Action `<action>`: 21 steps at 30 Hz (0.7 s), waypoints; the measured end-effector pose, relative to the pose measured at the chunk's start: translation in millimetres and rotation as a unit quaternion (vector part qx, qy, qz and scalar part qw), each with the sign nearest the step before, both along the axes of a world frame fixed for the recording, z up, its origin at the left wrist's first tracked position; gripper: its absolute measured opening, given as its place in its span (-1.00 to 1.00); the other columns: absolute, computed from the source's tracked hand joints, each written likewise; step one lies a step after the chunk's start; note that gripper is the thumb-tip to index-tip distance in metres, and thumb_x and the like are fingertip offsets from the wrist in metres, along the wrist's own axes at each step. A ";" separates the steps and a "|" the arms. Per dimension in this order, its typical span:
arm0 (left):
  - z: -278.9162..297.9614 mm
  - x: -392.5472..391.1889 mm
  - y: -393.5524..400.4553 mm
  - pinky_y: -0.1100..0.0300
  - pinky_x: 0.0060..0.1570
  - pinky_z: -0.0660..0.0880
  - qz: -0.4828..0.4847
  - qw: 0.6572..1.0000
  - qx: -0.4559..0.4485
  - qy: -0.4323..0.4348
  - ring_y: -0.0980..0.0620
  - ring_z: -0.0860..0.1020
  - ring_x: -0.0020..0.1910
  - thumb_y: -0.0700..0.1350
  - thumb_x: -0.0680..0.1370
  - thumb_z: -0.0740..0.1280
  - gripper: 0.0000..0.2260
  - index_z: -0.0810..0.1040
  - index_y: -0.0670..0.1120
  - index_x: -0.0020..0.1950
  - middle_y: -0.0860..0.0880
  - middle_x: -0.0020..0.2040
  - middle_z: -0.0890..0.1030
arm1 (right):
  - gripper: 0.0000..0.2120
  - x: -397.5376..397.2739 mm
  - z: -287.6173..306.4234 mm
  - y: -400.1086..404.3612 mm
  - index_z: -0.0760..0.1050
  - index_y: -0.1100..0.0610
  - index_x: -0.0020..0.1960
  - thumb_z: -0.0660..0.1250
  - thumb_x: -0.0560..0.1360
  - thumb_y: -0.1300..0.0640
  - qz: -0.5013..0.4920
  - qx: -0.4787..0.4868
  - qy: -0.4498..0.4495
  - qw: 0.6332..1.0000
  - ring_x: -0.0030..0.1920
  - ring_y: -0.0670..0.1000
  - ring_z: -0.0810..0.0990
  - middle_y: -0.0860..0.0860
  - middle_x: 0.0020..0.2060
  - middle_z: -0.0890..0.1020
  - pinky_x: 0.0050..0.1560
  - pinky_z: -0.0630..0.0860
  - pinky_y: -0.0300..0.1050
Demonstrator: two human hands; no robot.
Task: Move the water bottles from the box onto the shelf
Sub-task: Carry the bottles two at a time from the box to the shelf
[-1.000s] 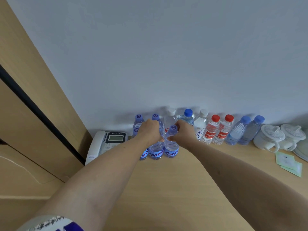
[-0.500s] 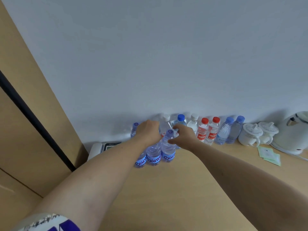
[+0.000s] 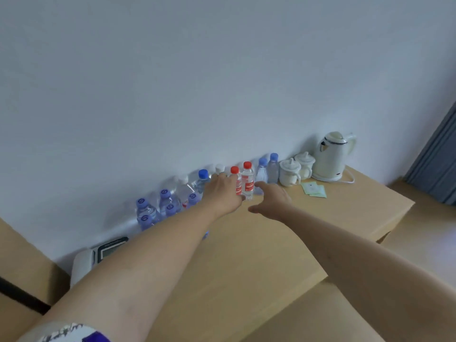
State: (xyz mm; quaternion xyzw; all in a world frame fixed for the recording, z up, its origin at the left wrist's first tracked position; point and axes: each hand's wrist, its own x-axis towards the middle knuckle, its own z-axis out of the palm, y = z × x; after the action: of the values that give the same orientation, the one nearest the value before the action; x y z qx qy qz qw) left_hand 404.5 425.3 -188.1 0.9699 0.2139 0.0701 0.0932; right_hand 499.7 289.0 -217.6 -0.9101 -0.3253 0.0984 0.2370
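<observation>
**Both hands empty over the bottle row**

Bottles (image 3: pixel 167 206) stand upright along the shelf's (image 3: pixel 271 243) far edge. Left hand (image 3: pixel 223 193), fingers loose, touches the red-capped pair (image 3: pixel 243 183); whether it grasps them, cannot tell. Right hand (image 3: pixel 271 201) released, just right. Box unseen.

Our way along the wall is blocked by a close row of water bottles (image 3: pixel 247 185), with the purple-capped cluster (image 3: pixel 158 209) standing two deep at its left end. Past the row's right end stand two lidded cups (image 3: pixel 293 170) and the kettle (image 3: pixel 332 156), touching or nearly so. The phone (image 3: pixel 98 255) fills the left corner. The wooden surface (image 3: pixel 246 262) in front of the bottles lies bare, and we have room there for both hands.
</observation>
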 end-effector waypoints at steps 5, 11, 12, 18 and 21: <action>5.3 49.2 -83.0 -0.08 0.18 0.50 -0.054 0.998 0.014 0.014 -0.20 0.47 0.31 0.16 0.54 0.43 -0.54 0.51 -0.06 0.33 -0.15 0.32 0.52 | -0.18 33.7 7.6 -95.2 0.31 -0.02 0.55 0.57 0.38 -0.09 -0.061 0.006 0.000 0.998 0.43 0.12 0.41 0.08 0.42 0.48 0.29 0.41 0.00; 0.1 122.1 -224.7 -0.09 0.27 0.48 -0.117 0.993 0.002 0.026 -0.21 0.42 0.39 0.18 0.54 0.43 -0.46 0.45 -0.06 0.42 -0.17 0.37 0.49 | -0.16 81.8 8.0 -245.4 0.23 -0.05 0.58 0.54 0.41 -0.12 -0.132 -0.026 0.002 0.991 0.41 0.13 0.42 0.07 0.40 0.46 0.29 0.46 0.05; -0.4 135.4 -252.3 -0.10 0.30 0.46 -0.131 0.991 0.004 0.028 -0.20 0.40 0.41 0.18 0.54 0.43 -0.44 0.44 -0.06 0.44 -0.16 0.38 0.49 | -0.16 89.3 7.6 -273.6 0.23 -0.05 0.58 0.54 0.41 -0.12 -0.146 -0.029 0.003 0.989 0.40 0.14 0.42 0.08 0.38 0.47 0.27 0.46 0.05; 1.0 207.0 -426.0 -0.07 0.32 0.43 -0.237 0.971 0.003 0.030 -0.18 0.35 0.43 0.19 0.54 0.40 -0.45 0.42 -0.03 0.45 -0.12 0.42 0.47 | -0.17 120.1 2.2 -451.1 0.24 -0.08 0.56 0.54 0.40 -0.15 -0.260 -0.044 -0.001 0.965 0.40 0.19 0.38 0.09 0.41 0.45 0.27 0.47 0.14; -2.7 230.5 -508.2 -0.07 0.30 0.42 -0.296 0.954 0.008 0.046 -0.17 0.35 0.42 0.19 0.56 0.38 -0.47 0.40 -0.02 0.44 -0.13 0.40 0.46 | -0.17 126.2 4.1 -534.7 0.25 -0.11 0.55 0.54 0.39 -0.18 -0.325 -0.048 0.002 0.944 0.38 0.17 0.40 0.07 0.41 0.45 0.29 0.48 0.14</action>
State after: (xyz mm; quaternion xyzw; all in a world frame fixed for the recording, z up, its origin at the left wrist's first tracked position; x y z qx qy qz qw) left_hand 635.0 -82.9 -190.8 0.9926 -0.0795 -0.0034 0.0917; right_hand 625.8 -245.7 -213.5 -0.9765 -0.0059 0.0332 0.2127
